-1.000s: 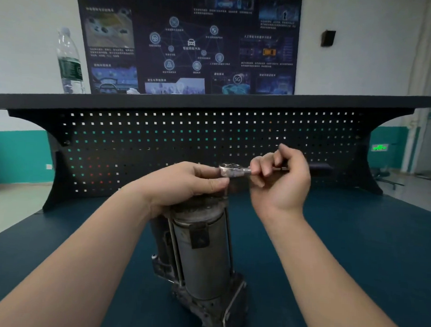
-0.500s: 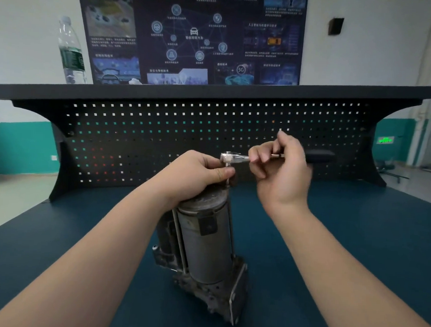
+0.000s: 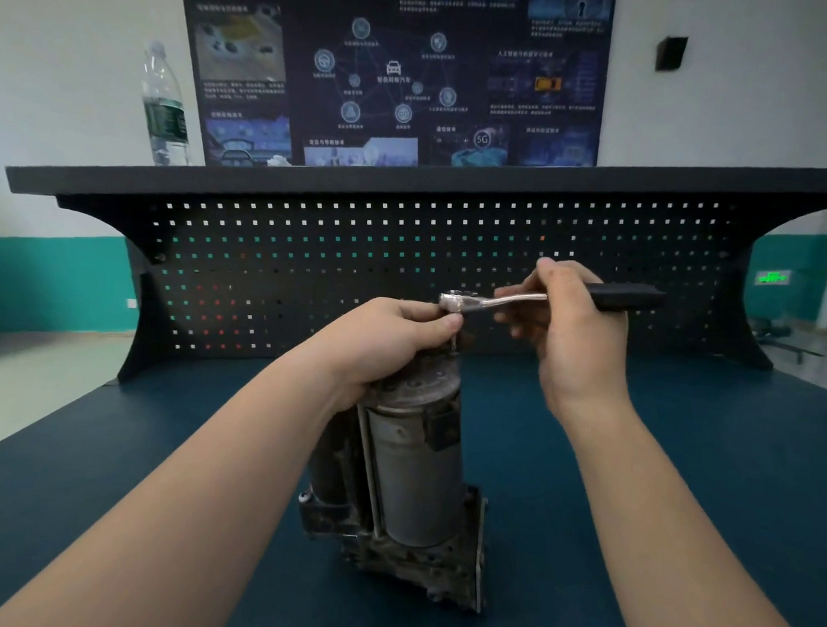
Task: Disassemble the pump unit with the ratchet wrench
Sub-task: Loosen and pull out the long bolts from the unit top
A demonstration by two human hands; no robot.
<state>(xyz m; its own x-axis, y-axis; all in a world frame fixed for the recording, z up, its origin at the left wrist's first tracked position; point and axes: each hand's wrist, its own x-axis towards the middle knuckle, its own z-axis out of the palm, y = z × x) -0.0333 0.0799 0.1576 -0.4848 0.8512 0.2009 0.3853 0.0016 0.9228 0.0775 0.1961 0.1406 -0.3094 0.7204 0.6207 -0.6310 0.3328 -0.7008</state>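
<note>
Centre of the frame, the grimy grey cylindrical metal pump unit stands upright on the dark blue table, its rusty cast base down at lower centre. The left hand comes in from the lower left and wraps over the top of the cylinder, fingers curled round the cap, thumb and forefinger pressed together just beneath the wrench head. The chrome ratchet wrench with a black grip lies nearly level across the middle of the frame, its round head sitting right above the top of the pump, a thin bit running down from it. The right hand holds the wrench shaft, fingers curled round the chrome part, the black handle poking out to the right. Behind, a black perforated metal back panel, and at upper left a clear plastic water bottle on its shelf
</note>
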